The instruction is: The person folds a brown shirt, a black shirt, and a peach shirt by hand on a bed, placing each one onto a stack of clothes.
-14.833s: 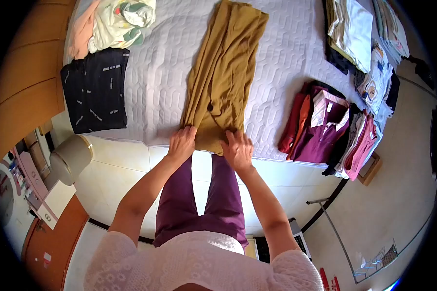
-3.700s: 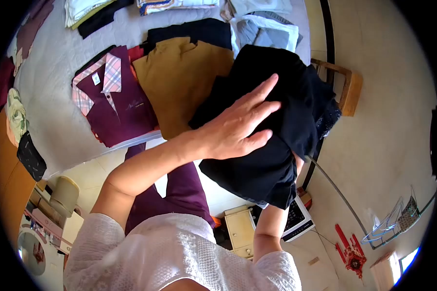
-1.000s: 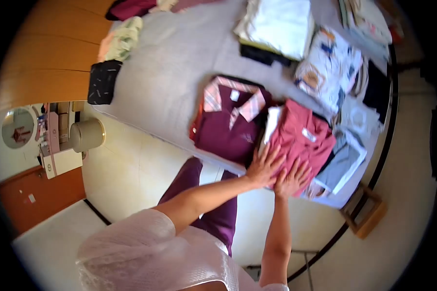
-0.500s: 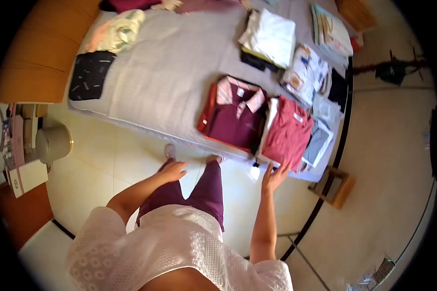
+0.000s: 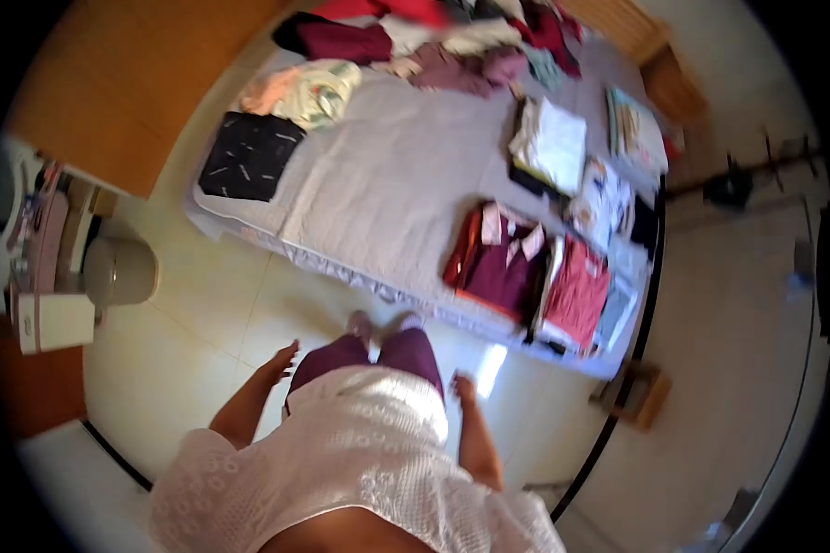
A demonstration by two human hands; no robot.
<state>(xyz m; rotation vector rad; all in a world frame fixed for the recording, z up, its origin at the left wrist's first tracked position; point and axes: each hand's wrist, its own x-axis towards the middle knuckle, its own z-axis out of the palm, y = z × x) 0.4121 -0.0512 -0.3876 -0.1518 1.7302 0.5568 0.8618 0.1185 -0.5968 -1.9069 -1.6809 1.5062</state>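
My left hand [image 5: 278,362] hangs beside my left thigh with its fingers apart and nothing in it. On the other side, my right hand [image 5: 465,385] is held low over the floor, foreshortened, with no object in it; its fingers look loosely apart. Neither hand touches the bed [image 5: 360,184]. Nearest the right hand, along the bed's front edge, lie a folded maroon collared shirt [image 5: 503,272] on a stack and a folded pinkish-red shirt [image 5: 576,293]. Behind them are folded white clothes [image 5: 551,143] and a white patterned garment [image 5: 599,205]. A folded black patterned garment [image 5: 252,157] rests at the left corner.
Loose clothes [image 5: 461,69] are heaped at the bed's far side. A cream printed garment [image 5: 323,95] lies left. A round bin [image 5: 122,272] stands beside a cluttered dresser [image 5: 53,244]. A wooden stool [image 5: 638,394] is by the right wall. Tiled floor [image 5: 203,323] surrounds my feet.
My right hand has come away from the pinkish-red shirt and dropped toward my side. The view has shifted, showing more of the far clothes heap. My feet stand closer together.
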